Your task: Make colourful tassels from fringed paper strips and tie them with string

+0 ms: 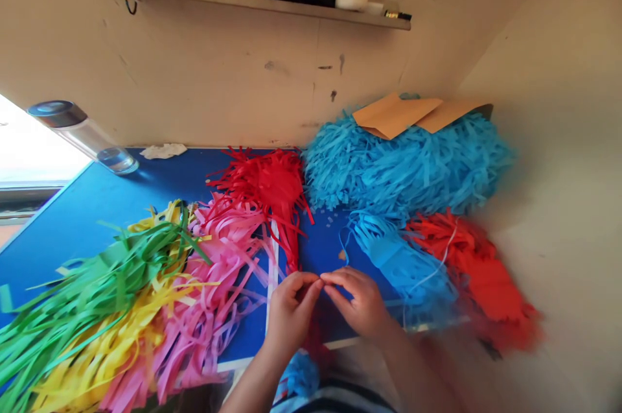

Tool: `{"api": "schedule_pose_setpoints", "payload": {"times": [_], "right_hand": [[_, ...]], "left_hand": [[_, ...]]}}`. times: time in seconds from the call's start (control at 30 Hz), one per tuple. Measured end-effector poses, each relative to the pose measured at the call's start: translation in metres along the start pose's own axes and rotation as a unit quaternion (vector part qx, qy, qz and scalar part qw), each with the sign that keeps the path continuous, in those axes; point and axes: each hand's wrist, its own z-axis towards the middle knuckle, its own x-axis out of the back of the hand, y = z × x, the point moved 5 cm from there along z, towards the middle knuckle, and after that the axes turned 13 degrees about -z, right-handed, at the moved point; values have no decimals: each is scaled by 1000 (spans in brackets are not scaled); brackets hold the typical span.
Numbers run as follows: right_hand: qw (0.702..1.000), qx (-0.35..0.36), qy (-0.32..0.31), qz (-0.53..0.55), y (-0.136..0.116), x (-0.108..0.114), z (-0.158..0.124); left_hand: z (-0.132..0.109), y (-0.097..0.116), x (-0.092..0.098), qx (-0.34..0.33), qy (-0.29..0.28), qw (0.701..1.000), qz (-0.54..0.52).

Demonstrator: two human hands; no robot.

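Observation:
My left hand (293, 306) and my right hand (358, 301) meet fingertip to fingertip above the table's front part. Both are closed in a pinch; whatever lies between the fingertips is too small to make out. Behind my left hand, a tail of the red fringed paper (279, 183) comes down from its pile. Below the hands hangs a blurred bit of red fringe (317, 335), with blue fringe (301, 374) near my lap. To the right of my right hand lies a blue tissue tassel bundle (393, 257) with a thin pale string (437, 267).
Green (107, 270), yellow (116, 354) and pink (218, 270) paper fringes cover the blue table's (160, 183) left side. A big blue fringe heap (403, 166) bears brown paper pieces (396, 115). Orange-red fringe (490, 283) overhangs the right. A glass bottle (90, 137) stands back left, beneath a wall shelf (262, 3).

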Motion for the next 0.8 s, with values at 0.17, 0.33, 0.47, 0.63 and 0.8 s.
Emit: {"api": "schedule_pose_setpoints", "payload": {"times": [0.17, 0.33, 0.47, 0.63, 0.8], "right_hand": [[989, -126, 28, 73, 14, -3, -6], [853, -321, 65, 407, 29, -31, -18], [728, -389, 71, 560, 27, -53, -25], [710, -383, 78, 585, 22, -56, -27], [835, -318, 130, 431, 27, -41, -27]], "left_hand": [[0, -9, -2, 56, -2, 996, -69], [-2, -1, -3, 14, -2, 999, -47], [-4, 9, -4, -36, -12, 999, 2], [-6, 15, -5, -64, -21, 996, 52], [-6, 24, -3, -128, -40, 985, 109]]}}
